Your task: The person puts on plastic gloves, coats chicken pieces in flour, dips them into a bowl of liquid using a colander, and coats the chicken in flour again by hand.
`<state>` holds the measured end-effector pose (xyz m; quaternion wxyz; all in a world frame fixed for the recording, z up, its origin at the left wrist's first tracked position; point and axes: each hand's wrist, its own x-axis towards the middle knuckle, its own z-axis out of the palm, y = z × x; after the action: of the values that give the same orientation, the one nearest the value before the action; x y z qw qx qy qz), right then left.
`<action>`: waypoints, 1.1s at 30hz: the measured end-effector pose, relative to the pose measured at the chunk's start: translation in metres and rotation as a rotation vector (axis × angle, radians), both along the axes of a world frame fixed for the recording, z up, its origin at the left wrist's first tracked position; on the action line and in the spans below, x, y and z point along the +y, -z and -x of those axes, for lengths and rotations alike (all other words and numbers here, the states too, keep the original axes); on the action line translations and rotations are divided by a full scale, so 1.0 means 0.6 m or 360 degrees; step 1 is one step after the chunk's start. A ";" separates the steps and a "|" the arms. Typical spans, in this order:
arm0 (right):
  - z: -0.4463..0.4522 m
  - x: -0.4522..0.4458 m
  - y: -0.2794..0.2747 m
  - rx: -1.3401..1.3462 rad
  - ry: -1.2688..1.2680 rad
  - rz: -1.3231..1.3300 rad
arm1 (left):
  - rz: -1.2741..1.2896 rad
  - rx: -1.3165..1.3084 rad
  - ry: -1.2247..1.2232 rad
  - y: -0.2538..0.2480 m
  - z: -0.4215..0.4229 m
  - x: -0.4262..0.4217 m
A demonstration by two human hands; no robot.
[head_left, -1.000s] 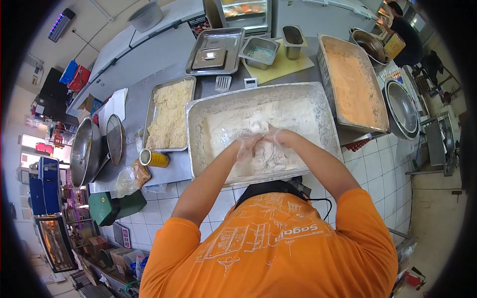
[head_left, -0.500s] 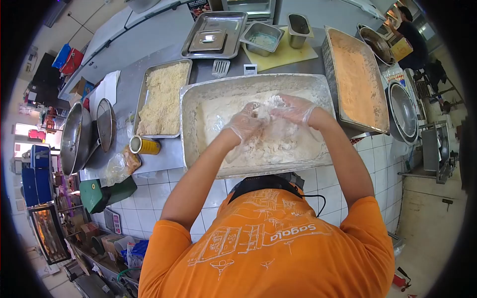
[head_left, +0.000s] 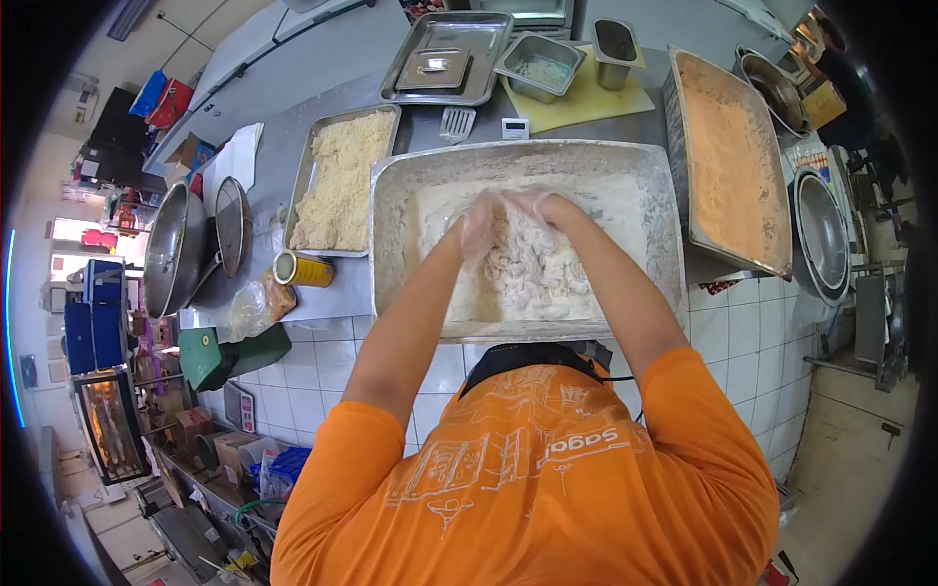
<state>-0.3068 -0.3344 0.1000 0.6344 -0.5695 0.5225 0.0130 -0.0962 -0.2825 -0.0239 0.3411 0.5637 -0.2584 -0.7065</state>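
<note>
A large metal tray (head_left: 391,283) of white flour lies in front of me, with floury clumps (head_left: 532,269) heaped near its middle. My left hand (head_left: 479,223), in a clear glove, reaches into the flour at the upper left of the clumps. Beside it my right hand (head_left: 531,201), also gloved, dips in at the top of the heap. The fingers of both hands are buried or hidden, so what they hold cannot be made out.
Left of the flour tray are a tray of pale crumbs (head_left: 342,181), a yellow can (head_left: 303,270) and metal pans (head_left: 176,249). A deep tray of orange powder (head_left: 733,176) stands right. Behind are a slotted turner (head_left: 456,124) and steel containers (head_left: 540,66). A person (head_left: 845,88) is far right.
Both hands were raised with floury stuff between them half a second ago; now they are down in the flour, slightly to the left. More clumps show in front of them.
</note>
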 end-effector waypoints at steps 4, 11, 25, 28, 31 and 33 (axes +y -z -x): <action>0.017 -0.014 -0.023 -0.0239 -0.0321 0.0208 | 0.0642 0.0214 0.0007 -0.073 -0.020 -0.013; 0.219 0.000 0.046 -0.1109 0.0155 -0.0293 | 0.0036 -0.0741 0.0654 -0.331 0.033 0.104; 0.112 0.071 -0.015 -0.0040 0.0323 0.0107 | 0.0324 -0.1173 0.0664 -0.188 0.075 0.060; 0.156 0.061 -0.074 -0.0029 0.0209 0.0420 | 0.0553 -0.1310 0.0820 -0.155 0.031 0.051; 0.154 0.065 -0.083 -0.0315 0.0181 0.0293 | 0.0576 -0.1590 0.0994 -0.242 0.069 0.066; 0.112 0.090 -0.122 -0.0103 0.0157 0.0531 | 0.0519 -0.1663 0.1058 -0.281 0.105 0.075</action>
<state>-0.3742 -0.2805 0.1735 0.5475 -0.6406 0.5241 -0.1233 -0.1593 -0.2377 0.1449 0.0141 0.6643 -0.6559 -0.3581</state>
